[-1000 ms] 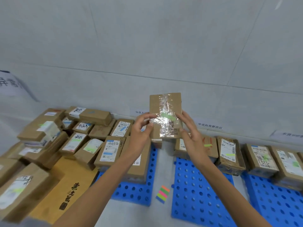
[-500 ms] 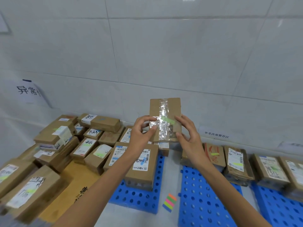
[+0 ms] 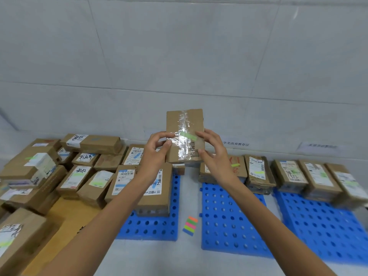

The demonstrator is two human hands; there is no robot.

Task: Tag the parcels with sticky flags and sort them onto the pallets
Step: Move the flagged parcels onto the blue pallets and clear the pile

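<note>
Cardboard parcel [image 3: 185,126] upright, pinched between fingers [image 3: 206,137] either side.

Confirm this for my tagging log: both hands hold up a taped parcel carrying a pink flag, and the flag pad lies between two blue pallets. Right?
Not quite: the head view shows the flag on the parcel is green, not pink. The rest holds.
</note>
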